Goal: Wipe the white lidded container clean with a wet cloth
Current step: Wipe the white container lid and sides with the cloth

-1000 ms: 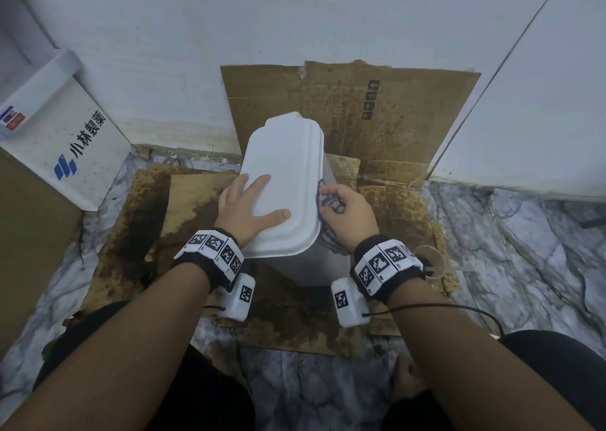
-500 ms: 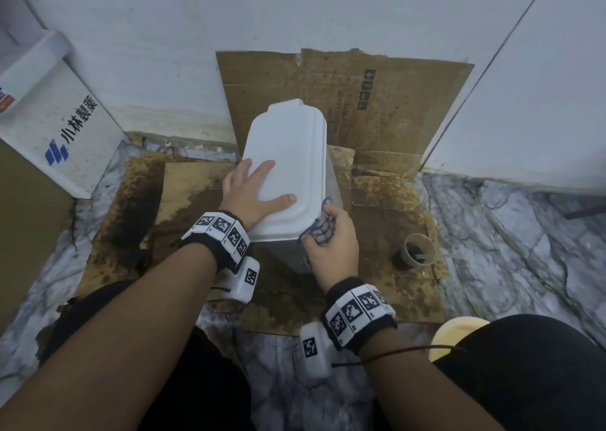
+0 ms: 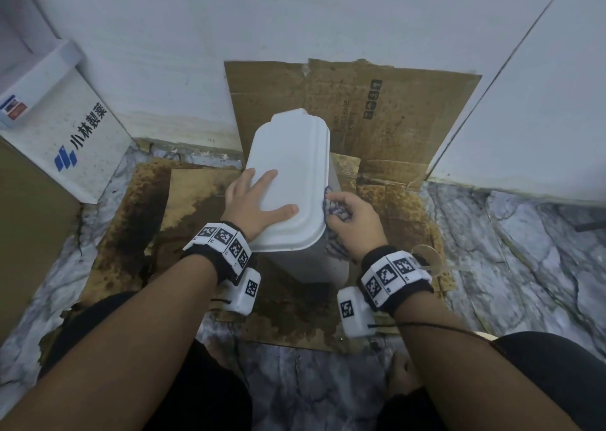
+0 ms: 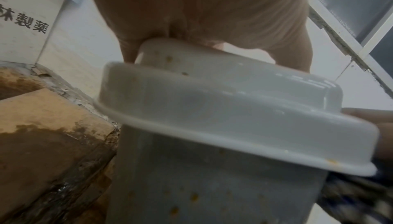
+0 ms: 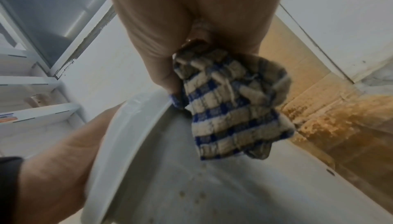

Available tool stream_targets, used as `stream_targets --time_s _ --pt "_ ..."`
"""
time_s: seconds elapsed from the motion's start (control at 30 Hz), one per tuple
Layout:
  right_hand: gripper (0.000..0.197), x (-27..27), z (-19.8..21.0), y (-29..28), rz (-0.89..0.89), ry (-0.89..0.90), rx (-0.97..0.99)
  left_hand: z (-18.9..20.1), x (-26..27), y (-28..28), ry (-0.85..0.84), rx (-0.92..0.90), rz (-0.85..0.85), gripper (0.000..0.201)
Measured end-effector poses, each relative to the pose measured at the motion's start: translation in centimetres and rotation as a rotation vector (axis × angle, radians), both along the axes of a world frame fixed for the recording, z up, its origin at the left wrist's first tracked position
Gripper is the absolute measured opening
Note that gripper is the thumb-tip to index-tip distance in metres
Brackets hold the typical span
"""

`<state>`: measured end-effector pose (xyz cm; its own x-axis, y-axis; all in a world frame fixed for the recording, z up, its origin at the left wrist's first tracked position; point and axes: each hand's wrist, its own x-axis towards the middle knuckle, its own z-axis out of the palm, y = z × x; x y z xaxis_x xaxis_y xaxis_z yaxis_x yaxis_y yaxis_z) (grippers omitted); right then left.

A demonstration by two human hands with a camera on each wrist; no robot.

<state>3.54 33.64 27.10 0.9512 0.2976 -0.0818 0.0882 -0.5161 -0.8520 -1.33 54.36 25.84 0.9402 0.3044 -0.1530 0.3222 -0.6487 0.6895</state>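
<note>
A tall white lidded container (image 3: 292, 168) stands upright on stained cardboard in the middle of the head view. My left hand (image 3: 254, 201) lies flat on the near left part of its lid (image 4: 234, 110), fingers spread and thumb stretched across. My right hand (image 3: 352, 217) grips a bunched blue-and-white checked cloth (image 5: 231, 110) and presses it against the container's right side just under the lid rim. Small yellow-brown specks dot the container wall (image 4: 191, 197), also seen on the wall (image 5: 191, 194) in the right wrist view.
Stained, wet cardboard (image 3: 183, 207) covers the marble floor (image 3: 524, 250) and leans against the white wall (image 3: 377, 102). A white box with blue print (image 3: 72, 142) stands at the left. A clear cup (image 3: 426, 257) sits behind my right wrist. My knees fill the bottom corners.
My right hand with the cloth slid toward me along the container's right side, then back away to its middle. My left hand stayed flat on the lid.
</note>
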Motion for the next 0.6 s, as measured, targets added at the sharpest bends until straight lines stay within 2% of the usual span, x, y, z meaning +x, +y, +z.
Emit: stream_targets --time_s 0.33,0.6 --pt "0.035 8.8 0.9 2.1 0.123 -0.038 -0.145 -0.2 0.1 0.4 0.036 0.001 -0.016 0.092" --pt "0.046 16.1 2.7 5.0 0.184 -0.037 -0.225 -0.5 0.2 1.0 0.045 0.012 -0.035 0.097"
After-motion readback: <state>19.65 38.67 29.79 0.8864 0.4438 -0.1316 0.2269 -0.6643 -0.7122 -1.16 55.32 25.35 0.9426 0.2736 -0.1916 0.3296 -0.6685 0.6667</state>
